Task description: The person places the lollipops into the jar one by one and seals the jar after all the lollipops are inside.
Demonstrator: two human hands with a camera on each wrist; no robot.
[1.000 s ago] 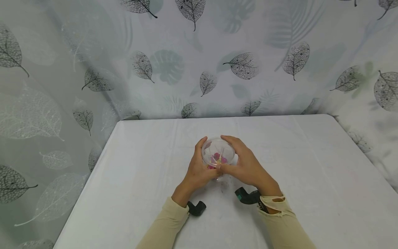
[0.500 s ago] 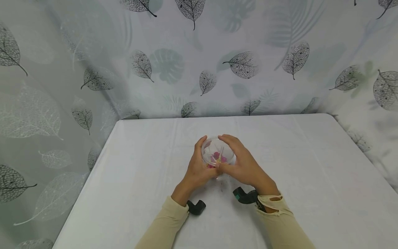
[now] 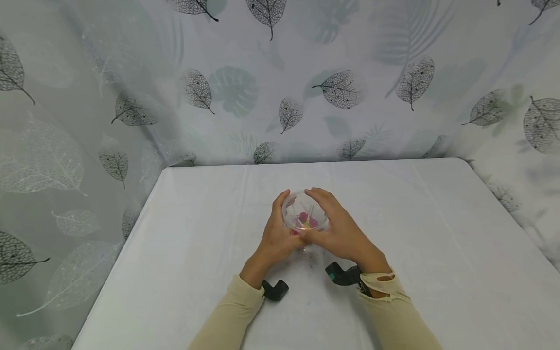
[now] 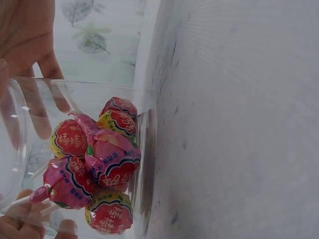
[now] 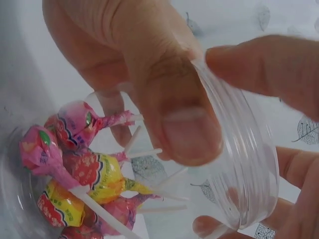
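A clear round jar (image 3: 303, 210) stands between both hands near the middle of the white table, its ridged screw rim (image 5: 234, 149) and clear lid visible in the right wrist view. Inside lie several lollipops (image 4: 112, 157) in pink, red and yellow wrappers with white sticks. My left hand (image 3: 276, 238) grips the jar's body from the left, its thumb (image 5: 187, 119) pressed across the front. From the right, my right hand (image 3: 343, 231) holds the lid at its edge, fingers at the far side and thumb at the near side. Whether the lid sits fully on the thread cannot be told.
A white cloth covers the table (image 3: 210, 209). Leaf-patterned curtains (image 3: 245, 92) hang behind it and at both sides. A black camera mount (image 3: 275, 290) sticks out from the left wrist, another black mount (image 3: 341, 273) from the right.
My right hand has turned slightly, its fingers shifting a little leftward along the jar's top edge. My left hand and the jar stay almost in place.
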